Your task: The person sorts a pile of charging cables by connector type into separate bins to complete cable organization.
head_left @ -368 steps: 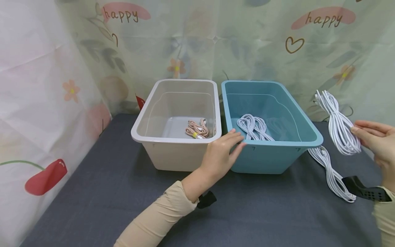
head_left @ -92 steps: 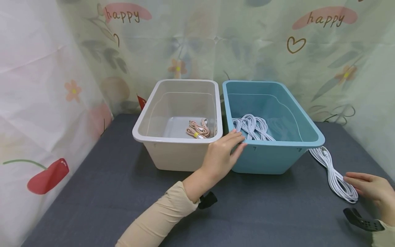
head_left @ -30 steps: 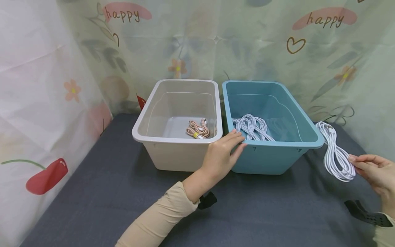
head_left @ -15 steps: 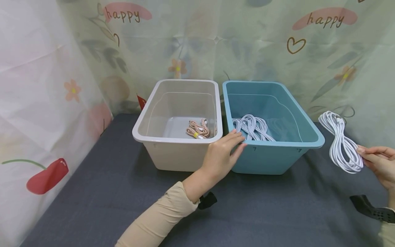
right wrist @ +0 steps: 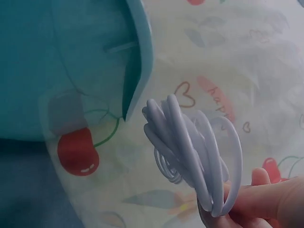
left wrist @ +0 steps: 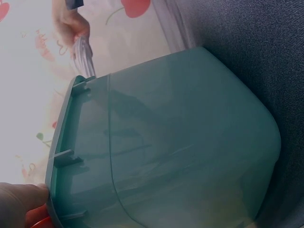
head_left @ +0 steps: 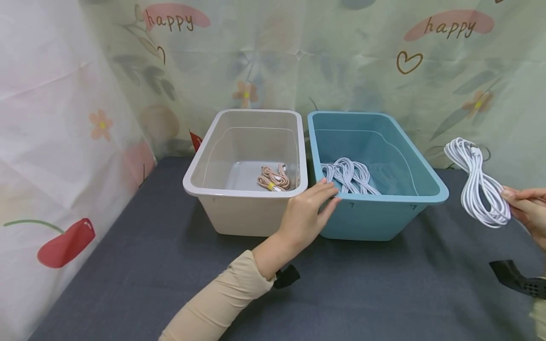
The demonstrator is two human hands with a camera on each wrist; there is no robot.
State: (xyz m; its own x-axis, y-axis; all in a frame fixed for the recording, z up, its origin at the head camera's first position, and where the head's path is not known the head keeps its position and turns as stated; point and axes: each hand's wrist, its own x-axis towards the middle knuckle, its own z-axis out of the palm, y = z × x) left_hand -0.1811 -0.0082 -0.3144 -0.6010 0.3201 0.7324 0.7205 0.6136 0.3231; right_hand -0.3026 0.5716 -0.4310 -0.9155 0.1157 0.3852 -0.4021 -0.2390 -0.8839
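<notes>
My right hand (head_left: 529, 208) pinches a coiled bundle of white cable (head_left: 482, 189) by its side, held up above the table to the right of the blue bin (head_left: 384, 198). In the right wrist view the cable's loops (right wrist: 190, 152) stand out from thumb and fingers, near the bin's rim. My left hand (head_left: 304, 213) holds the blue bin's near left corner, thumb on the outside and fingers over the rim; the left wrist view shows the thumb (left wrist: 28, 195) against that edge. Inside the blue bin lie coiled white cables (head_left: 350, 175), partly hidden by the front wall.
A cream bin (head_left: 239, 193) stands directly left of the blue one, with tan coiled cables (head_left: 273, 179) at its right. Both bins are on a dark cloth-covered table (head_left: 362, 289). A patterned curtain (head_left: 273, 57) hangs behind and at the sides.
The white cable bundle that lay right of the blue bin is now lifted in my right hand, rising rightward. An earlier-held bundle left that hand; the blue bin shows more cable. My left hand stayed put.
</notes>
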